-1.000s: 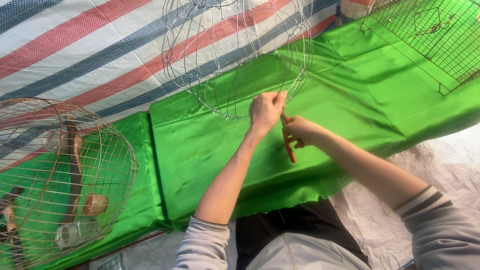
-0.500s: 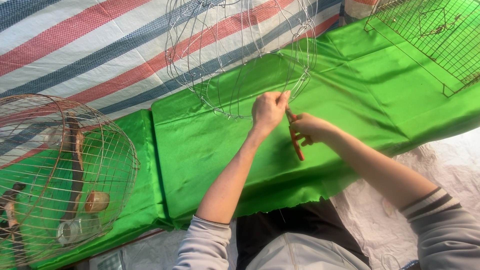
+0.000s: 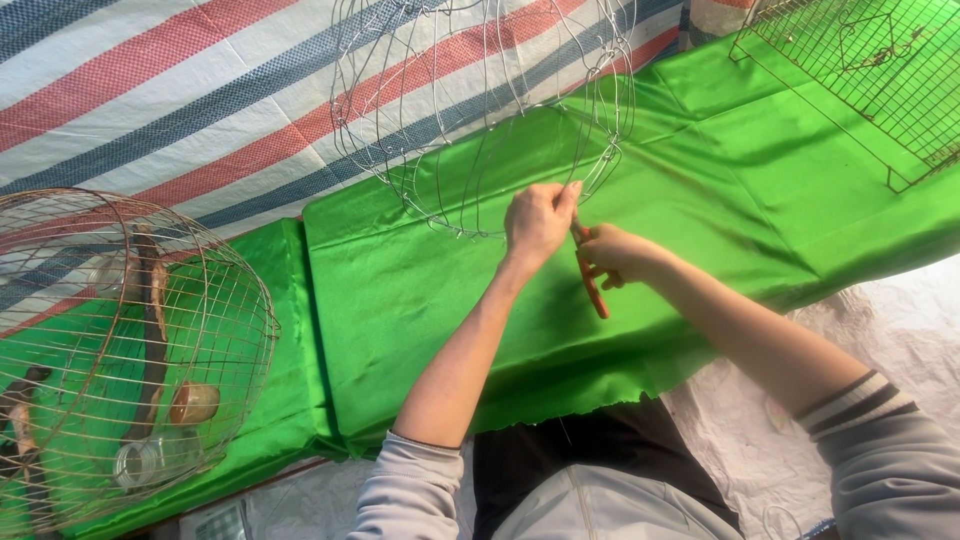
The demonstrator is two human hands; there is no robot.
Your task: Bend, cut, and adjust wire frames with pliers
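A round frame of thin silver wire (image 3: pixel 470 110) stands on a green cloth (image 3: pixel 420 300) in front of me. My left hand (image 3: pixel 538 220) pinches the wire at the frame's lower rim, fingers closed on it. Just to its right, my right hand (image 3: pixel 612 252) grips pliers with orange-red handles (image 3: pixel 592 285); their jaws point up at the same spot on the rim and are hidden between my hands.
A finished round wire cage (image 3: pixel 120 350) with perches and small cups inside sits at the left. A flat wire grid panel (image 3: pixel 860 70) lies at the top right. A striped red, blue and white tarp (image 3: pixel 150 100) lies beyond the cloth.
Both hands have stayed together at the rim of the wire frame. The view has shifted slightly; the pliers sit at nearly the same angle.
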